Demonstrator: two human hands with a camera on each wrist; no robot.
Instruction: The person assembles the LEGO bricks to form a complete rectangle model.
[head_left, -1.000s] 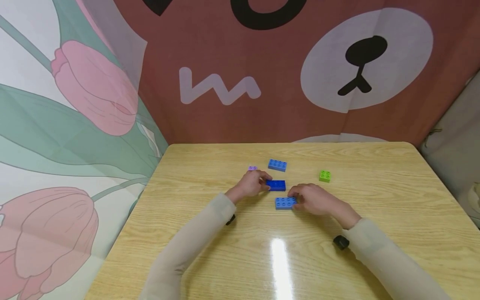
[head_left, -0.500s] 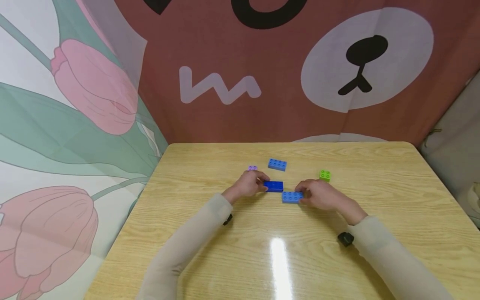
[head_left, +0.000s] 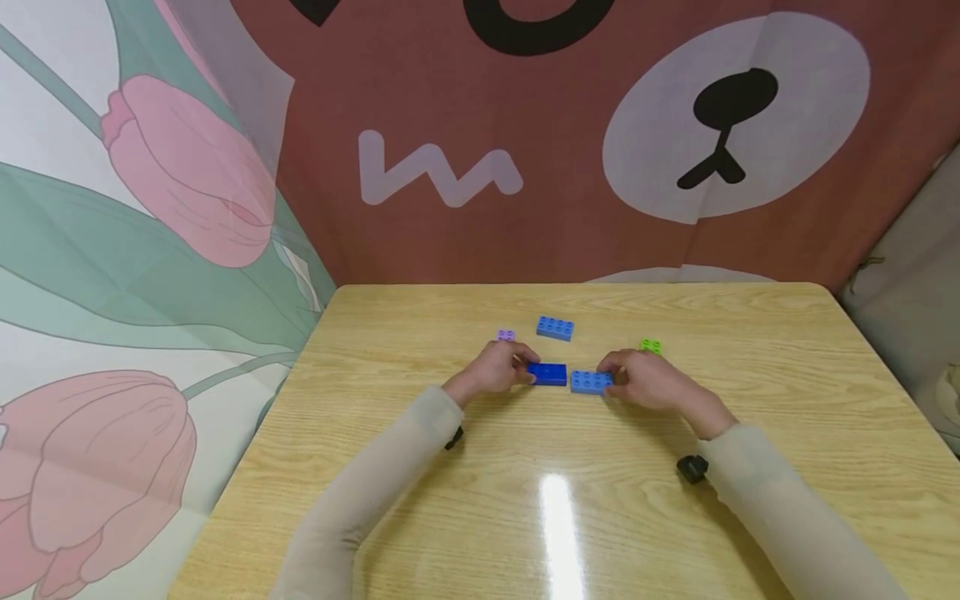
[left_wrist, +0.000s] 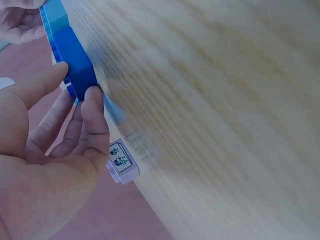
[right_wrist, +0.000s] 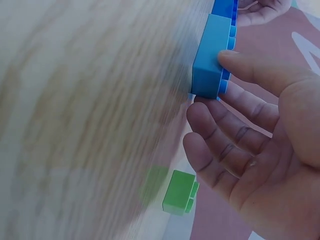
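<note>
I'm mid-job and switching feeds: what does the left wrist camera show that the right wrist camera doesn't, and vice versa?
Only the left wrist view: the purple brick, with a printed picture on its side.

Only the right wrist view: the green brick.

Both: the dark blue brick held by the left hand, the light blue brick held by the right hand, and the wooden tabletop.

dark-blue brick (head_left: 549, 374), light-blue brick (head_left: 590, 382), green brick (head_left: 652, 346)
</note>
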